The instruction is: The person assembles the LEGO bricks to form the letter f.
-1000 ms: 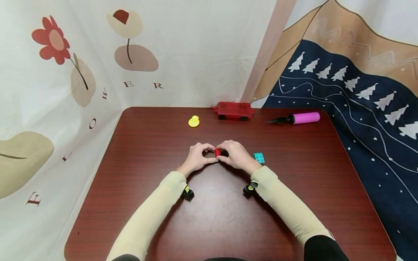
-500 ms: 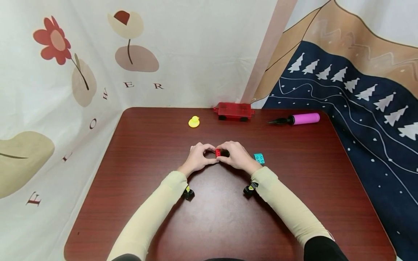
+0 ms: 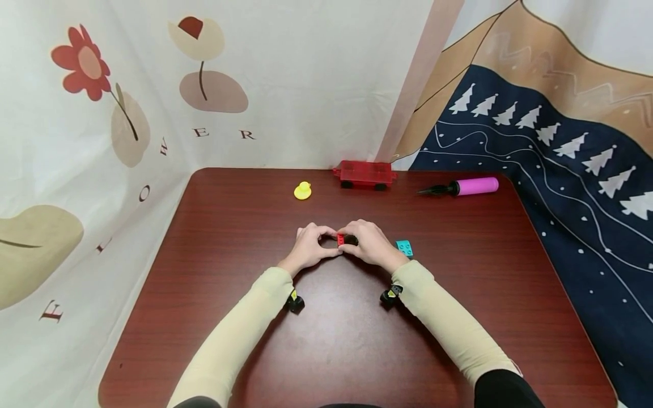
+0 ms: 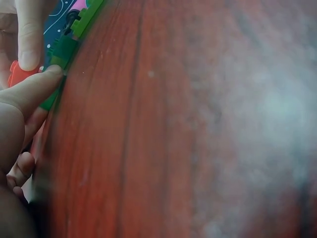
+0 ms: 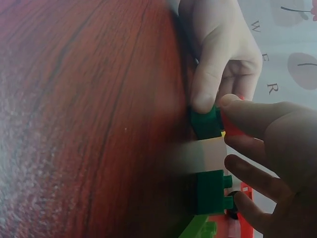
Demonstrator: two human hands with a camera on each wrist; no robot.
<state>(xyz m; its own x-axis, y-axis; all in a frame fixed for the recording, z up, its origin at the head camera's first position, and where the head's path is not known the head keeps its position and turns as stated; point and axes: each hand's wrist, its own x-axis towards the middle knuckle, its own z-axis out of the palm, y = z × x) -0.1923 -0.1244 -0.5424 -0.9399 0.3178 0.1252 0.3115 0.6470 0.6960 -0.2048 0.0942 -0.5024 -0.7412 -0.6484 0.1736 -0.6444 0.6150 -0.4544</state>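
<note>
Over the middle of the table, my right hand (image 3: 368,241) pinches a red toy building brick (image 3: 340,240). In the right wrist view this red brick sits against the studs of a dark green building brick (image 5: 205,124). My left hand (image 3: 308,247) grips that green brick, its thumb pressed to the side. The head view hides the green brick beneath the red one and my fingers. Close by my right hand stands another dark green brick (image 5: 210,193), studs up, with a bright green brick (image 5: 195,228) nearer the camera.
A teal brick (image 3: 405,248) lies right of my right wrist. Along the table's far edge are a yellow rubber duck (image 3: 303,190), a red toy wagon (image 3: 365,173) with black wheels and a pink hand pump (image 3: 476,186). Printed curtains (image 3: 306,85) hang behind the table (image 3: 326,351).
Both hands stay together at the red brick with hardly any movement. The view itself shifts very slightly; the other objects keep their places.
</note>
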